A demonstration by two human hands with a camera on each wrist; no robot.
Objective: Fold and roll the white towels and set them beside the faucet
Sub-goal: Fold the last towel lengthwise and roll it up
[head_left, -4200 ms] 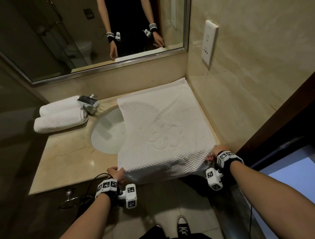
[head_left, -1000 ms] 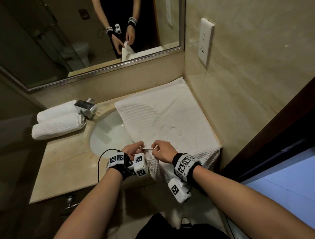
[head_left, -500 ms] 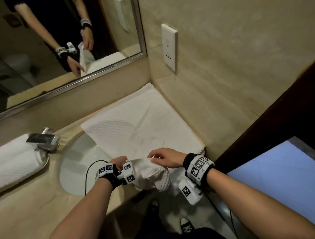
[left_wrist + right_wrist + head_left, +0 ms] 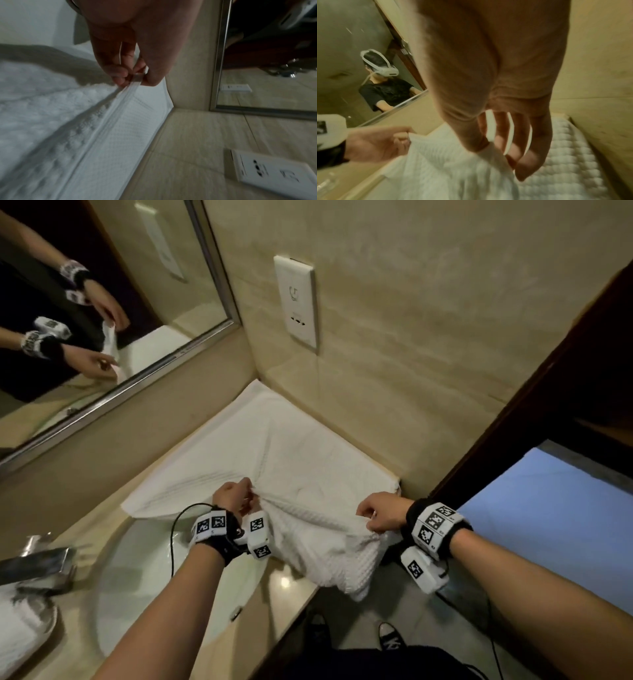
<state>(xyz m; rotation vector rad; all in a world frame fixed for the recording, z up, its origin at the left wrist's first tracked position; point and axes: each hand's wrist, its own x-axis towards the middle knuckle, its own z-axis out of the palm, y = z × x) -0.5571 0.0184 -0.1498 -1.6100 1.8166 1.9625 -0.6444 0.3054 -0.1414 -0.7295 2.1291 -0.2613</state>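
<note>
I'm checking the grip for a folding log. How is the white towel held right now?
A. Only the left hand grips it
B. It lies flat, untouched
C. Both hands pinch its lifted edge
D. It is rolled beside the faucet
C: the left hand and the right hand each pinch the raised edge of the white towel, lifting it off the counter.

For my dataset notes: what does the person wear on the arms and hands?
Both forearms are bare, without sleeves. Each wrist has a black band carrying white blocks printed with black square markers, and a white camera box hangs below. A thin black cable loops from the left band.
</note>
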